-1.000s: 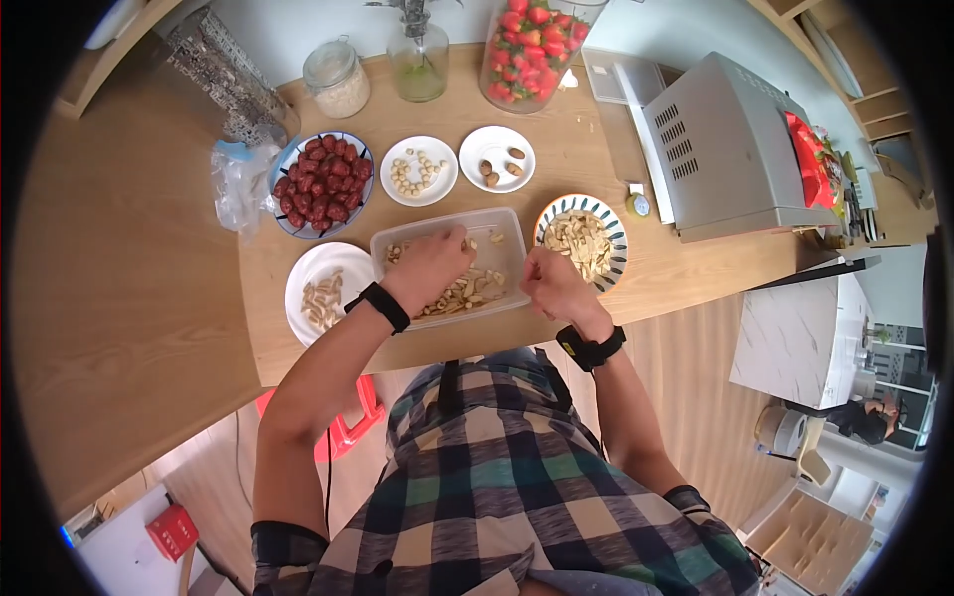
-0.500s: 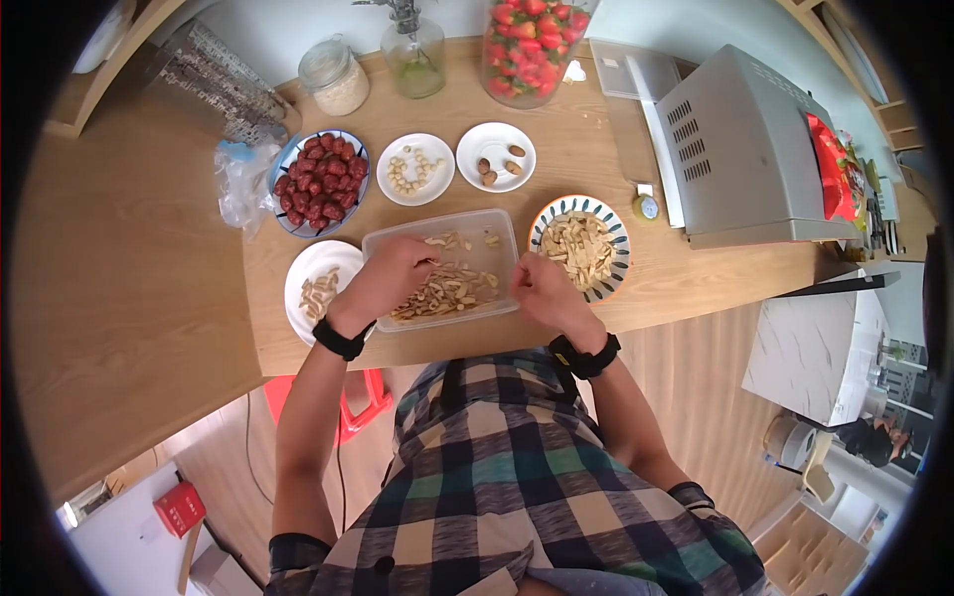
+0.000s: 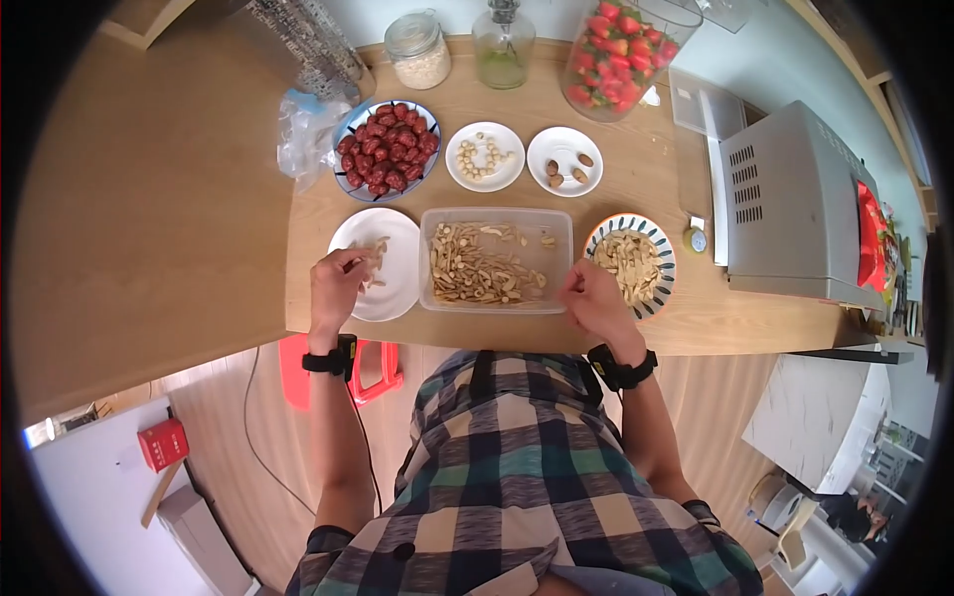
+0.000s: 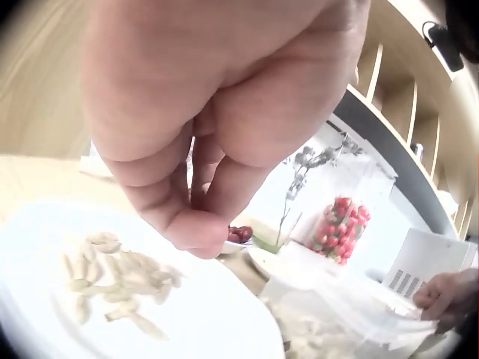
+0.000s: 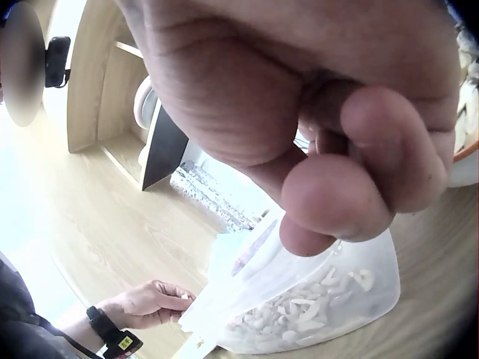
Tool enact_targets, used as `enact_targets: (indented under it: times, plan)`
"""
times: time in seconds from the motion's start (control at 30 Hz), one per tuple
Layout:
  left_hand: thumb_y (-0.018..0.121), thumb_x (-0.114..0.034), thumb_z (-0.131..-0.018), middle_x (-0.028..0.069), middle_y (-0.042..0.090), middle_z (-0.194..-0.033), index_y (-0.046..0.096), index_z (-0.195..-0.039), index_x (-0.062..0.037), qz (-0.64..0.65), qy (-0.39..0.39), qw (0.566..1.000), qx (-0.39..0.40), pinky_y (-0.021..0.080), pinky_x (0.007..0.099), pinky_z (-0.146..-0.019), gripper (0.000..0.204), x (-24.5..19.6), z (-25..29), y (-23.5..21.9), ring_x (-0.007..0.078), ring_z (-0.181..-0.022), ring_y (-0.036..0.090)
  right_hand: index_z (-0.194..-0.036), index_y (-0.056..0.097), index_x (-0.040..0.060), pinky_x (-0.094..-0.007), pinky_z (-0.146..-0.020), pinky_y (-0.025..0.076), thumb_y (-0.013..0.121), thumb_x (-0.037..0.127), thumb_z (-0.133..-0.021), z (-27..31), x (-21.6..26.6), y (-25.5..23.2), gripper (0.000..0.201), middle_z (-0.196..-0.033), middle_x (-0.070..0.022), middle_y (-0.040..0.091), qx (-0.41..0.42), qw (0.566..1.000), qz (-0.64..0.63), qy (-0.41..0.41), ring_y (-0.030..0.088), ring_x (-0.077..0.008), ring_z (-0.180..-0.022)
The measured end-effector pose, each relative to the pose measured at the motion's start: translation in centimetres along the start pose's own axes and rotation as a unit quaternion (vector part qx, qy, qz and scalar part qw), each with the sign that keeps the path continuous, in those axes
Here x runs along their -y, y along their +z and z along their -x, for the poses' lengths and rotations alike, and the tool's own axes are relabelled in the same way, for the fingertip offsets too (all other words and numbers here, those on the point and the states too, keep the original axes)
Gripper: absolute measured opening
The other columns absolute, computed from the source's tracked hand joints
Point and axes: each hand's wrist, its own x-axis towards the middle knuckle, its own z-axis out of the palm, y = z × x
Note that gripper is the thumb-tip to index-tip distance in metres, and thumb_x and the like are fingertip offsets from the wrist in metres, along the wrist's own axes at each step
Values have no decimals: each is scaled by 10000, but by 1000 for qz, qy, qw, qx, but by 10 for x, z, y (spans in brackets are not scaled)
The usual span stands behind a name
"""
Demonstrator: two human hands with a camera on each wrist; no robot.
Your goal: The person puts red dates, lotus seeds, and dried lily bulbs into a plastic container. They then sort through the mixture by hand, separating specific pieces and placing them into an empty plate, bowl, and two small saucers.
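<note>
My left hand [image 3: 336, 293] is over a white plate [image 3: 397, 293], its thumb and fingertips pinched together. A tiny pale slice [image 5: 185, 297] shows at those fingertips in the right wrist view; in the left wrist view the fingers cover it. Beneath them, a small heap of pale slices [image 4: 120, 277] lies on the plate. A clear plastic container [image 3: 558, 278] beside the plate holds many cream-coloured slices [image 3: 482, 273]. My right hand [image 3: 601, 303], fingers curled, is at the container's right side near a striped bowl [image 3: 670, 263] of similar slices; nothing shows in its grasp.
Behind stand a plate of red dates [image 3: 388, 149], a saucer of round pale kernels [image 3: 481, 156], and another with several brown nuts [image 3: 566, 169]. A glass jar [image 3: 417, 50], a vase [image 3: 502, 50] and strawberries [image 3: 618, 60] line the wall. A grey appliance [image 3: 795, 199] is at right.
My left hand has moved left, out of the plastic container and over the white plate. My right hand stays by the container's right side. The head view has shifted, so the table appears further right.
</note>
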Motion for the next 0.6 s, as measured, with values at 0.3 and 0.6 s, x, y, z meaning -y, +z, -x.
enact_targets:
  times: [0.3, 0.6]
  plan:
    - [529, 42, -921, 124, 705, -791, 701, -1062, 50, -44, 36, 998, -17, 546, 295, -605, 223, -3, 6, -9, 146, -624, 668, -845, 548, 12, -303, -424, 445, 581, -8, -838, 6, 12, -3, 39, -655, -73, 600, 15, 998, -34, 51, 629, -160, -510]
    - [665, 64, -860, 145, 709, -871, 697, -1053, 41, -21, 185, 978, 98, 544, 318, -660, 198, -85, 7, 21, 217, -722, 694, -830, 559, -5, -317, -479, 470, 607, -6, -832, 6, 9, -2, 49, -660, -79, 604, -1, 999, -37, 13, 628, -167, -519]
